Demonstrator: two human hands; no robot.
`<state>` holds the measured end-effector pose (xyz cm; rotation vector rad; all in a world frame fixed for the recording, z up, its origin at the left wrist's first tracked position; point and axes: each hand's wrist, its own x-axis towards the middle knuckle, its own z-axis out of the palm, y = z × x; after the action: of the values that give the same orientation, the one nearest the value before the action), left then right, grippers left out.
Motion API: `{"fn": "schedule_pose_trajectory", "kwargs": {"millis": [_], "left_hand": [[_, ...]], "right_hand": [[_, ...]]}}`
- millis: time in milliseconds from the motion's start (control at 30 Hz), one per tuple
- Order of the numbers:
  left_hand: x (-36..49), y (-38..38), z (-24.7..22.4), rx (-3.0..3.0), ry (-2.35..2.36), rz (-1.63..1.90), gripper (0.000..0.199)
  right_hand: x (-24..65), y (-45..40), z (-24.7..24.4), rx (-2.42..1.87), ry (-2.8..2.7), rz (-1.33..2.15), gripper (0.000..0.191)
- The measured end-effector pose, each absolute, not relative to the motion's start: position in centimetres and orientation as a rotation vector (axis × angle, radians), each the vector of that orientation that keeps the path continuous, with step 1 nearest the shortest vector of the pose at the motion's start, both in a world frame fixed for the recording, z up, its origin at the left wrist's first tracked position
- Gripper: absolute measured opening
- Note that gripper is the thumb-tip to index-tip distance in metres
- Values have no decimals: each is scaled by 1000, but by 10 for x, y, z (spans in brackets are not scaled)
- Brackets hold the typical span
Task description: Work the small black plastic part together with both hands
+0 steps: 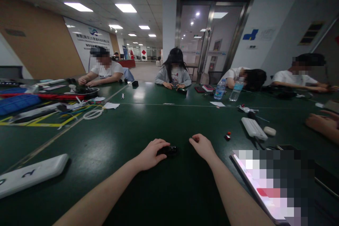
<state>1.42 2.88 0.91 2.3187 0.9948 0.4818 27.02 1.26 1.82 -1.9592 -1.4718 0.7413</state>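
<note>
My left hand point(154, 153) is closed around a small glossy black object point(172, 150) that lies on the dark green table point(127, 134). Its right end shows past my fingers; its kind I cannot make out. Just to the right, my right hand point(201, 144) hovers at or just above the table with thumb and forefinger pinched together. Something small and dark may be at those fingertips, but it is too small to name. The two hands are apart. A small red and silver piece point(227, 136) lies right of my right hand.
A lit phone or tablet point(261, 187) lies at front right, near a white power bank point(254, 129). Two water bottles point(236, 90) stand farther back. At left are a long white device point(34, 174), cables point(92, 114) and blue trays point(19, 104). Several people sit around the table.
</note>
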Motion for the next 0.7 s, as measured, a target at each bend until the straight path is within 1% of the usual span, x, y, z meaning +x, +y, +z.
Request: {"fn": "schedule_pose_trajectory", "kwargs": {"millis": [367,533,700], "left_hand": [[13,29,9,2316,997,456,44],[13,31,5,2331,980,485,45],[15,30,6,2355,994,496,44]], "right_hand": [[266,11,22,-1936,-1485,728,29],[255,4,30,-1786,-1562,685,29],[236,-6,35,-1558,-1805,715,23]]}}
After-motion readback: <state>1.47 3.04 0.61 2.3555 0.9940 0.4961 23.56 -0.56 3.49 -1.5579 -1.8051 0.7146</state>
